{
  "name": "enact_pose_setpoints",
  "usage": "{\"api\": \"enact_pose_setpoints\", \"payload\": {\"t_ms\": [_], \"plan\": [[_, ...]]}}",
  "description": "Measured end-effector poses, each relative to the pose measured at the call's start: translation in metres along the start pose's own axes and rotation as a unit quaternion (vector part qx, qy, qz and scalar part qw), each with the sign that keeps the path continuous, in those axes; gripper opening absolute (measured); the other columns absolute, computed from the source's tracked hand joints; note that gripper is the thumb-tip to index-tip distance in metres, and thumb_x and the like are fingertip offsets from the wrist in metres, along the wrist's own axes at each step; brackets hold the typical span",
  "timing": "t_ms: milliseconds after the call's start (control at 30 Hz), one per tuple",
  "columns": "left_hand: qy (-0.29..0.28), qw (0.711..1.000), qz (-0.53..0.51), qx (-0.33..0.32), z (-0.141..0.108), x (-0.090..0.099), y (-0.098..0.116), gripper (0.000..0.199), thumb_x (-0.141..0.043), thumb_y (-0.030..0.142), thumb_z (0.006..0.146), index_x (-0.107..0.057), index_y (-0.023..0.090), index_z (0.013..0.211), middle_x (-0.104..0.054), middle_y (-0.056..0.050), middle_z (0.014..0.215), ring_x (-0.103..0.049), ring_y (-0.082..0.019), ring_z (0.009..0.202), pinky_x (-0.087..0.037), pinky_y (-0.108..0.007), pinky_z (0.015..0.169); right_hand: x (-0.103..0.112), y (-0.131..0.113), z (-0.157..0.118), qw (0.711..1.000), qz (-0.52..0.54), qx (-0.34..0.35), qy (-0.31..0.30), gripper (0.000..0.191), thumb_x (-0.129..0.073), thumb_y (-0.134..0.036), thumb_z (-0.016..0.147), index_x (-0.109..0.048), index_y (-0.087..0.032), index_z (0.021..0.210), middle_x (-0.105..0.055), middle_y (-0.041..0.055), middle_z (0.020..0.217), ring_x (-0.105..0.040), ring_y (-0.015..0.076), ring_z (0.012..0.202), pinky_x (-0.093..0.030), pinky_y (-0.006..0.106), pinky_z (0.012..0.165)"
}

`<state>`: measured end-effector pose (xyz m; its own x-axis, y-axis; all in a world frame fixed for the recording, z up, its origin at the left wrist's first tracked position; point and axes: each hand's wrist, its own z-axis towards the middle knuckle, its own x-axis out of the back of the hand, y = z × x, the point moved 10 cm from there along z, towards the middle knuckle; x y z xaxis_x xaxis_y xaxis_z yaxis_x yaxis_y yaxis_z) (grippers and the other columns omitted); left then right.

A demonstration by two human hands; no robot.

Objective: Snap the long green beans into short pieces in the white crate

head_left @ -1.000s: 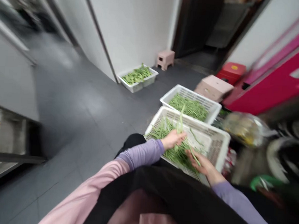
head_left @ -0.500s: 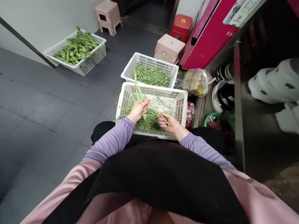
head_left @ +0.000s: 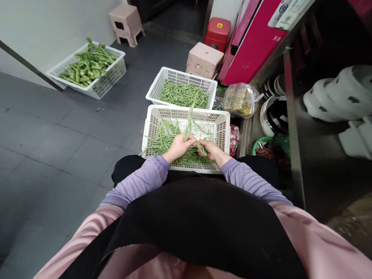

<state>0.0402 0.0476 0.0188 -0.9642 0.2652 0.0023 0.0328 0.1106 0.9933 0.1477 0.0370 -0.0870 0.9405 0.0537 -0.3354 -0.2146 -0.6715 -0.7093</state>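
Over the near white plastic basket (head_left: 148, 126), my left hand (head_left: 181, 146) is closed around some long green beans (head_left: 189, 122), whose ends rise above the fist. Close beside it on the right, my right hand (head_left: 211, 150) grips bean pieces, their tips showing past its fingers. The two hands nearly touch. Beneath them lies a heap of loose long beans (head_left: 163, 140) on the left and front of the basket. Behind it, a second white basket (head_left: 154, 86) holds short cut bean pieces (head_left: 184, 94).
A white basket (head_left: 103, 82) of green vegetables stands at the left wall. Pink stools (head_left: 125, 22) and a red bin (head_left: 218, 33) are farther back. To the right are a tied plastic bag (head_left: 241, 101), a green basin (head_left: 262, 142) and a metal shelf edge (head_left: 294, 121).
My left hand has moved right with its beans, closing the gap to my right hand. The bean stretched between the hands no longer shows. The view has shifted slightly.
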Motion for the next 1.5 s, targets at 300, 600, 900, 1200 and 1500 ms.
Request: {"api": "enact_pose_setpoints", "payload": {"t_ms": [300,600,900,1200,1500], "plan": [[-0.158,0.984,-0.019,0.084,0.005,-0.010,-0.017,0.022,-0.075,0.003,0.064,-0.059,0.018,0.065,-0.058,0.004,0.058,-0.050,-0.009,0.055,-0.037,-0.017,0.052,-0.014,-0.012,-0.037,0.983,-0.079,-0.104,-0.129,0.035,-0.065,-0.041,0.089,-0.043,-0.020,0.071,-0.024,-0.0111,0.049,-0.014,0.0041,0.039,-0.012,0.017,0.038],[-0.022,0.916,-0.323,0.237,0.018,0.003,-0.056,0.035,-0.049,0.047,0.096,-0.060,0.015,0.088,-0.040,0.006,0.052,-0.022,-0.003,0.036,-0.016,-0.016,0.036,-0.003,-0.023,-0.035,0.997,-0.049,0.029,-0.043,0.048,-0.079,-0.046,0.076,-0.038,-0.022,0.070,-0.029,-0.0107,0.051,-0.022,0.0045,0.042,-0.018,0.020,0.040],[0.035,0.896,-0.404,0.181,0.024,0.014,-0.047,0.033,-0.053,0.046,0.095,-0.059,0.015,0.085,-0.043,0.004,0.057,-0.031,-0.005,0.043,-0.029,-0.017,0.041,-0.059,0.019,-0.040,0.988,-0.067,-0.008,-0.136,0.034,-0.073,-0.047,0.077,-0.058,-0.018,0.081,-0.029,-0.0103,0.051,-0.018,0.0055,0.042,-0.015,0.020,0.040],[0.039,0.920,-0.349,0.175,0.020,0.011,-0.043,0.033,-0.055,0.047,0.093,-0.060,0.015,0.087,-0.050,0.002,0.060,-0.042,-0.006,0.046,-0.038,-0.018,0.045,-0.035,-0.007,-0.035,0.958,-0.262,0.119,-0.010,0.027,-0.077,-0.038,0.071,-0.058,-0.019,0.074,-0.040,-0.0074,0.053,-0.031,0.0079,0.049,-0.024,0.022,0.047],[-0.024,0.905,-0.357,0.231,0.015,-0.004,-0.061,0.032,-0.051,0.036,0.097,-0.066,0.010,0.088,-0.066,-0.009,0.081,-0.064,-0.013,0.073,-0.056,-0.026,0.067,-0.063,-0.053,-0.080,0.908,-0.281,0.286,-0.122,0.031,-0.071,-0.047,0.078,-0.066,-0.017,0.078,-0.063,0.0034,0.080,-0.054,0.0152,0.073,-0.042,0.029,0.069]]}}
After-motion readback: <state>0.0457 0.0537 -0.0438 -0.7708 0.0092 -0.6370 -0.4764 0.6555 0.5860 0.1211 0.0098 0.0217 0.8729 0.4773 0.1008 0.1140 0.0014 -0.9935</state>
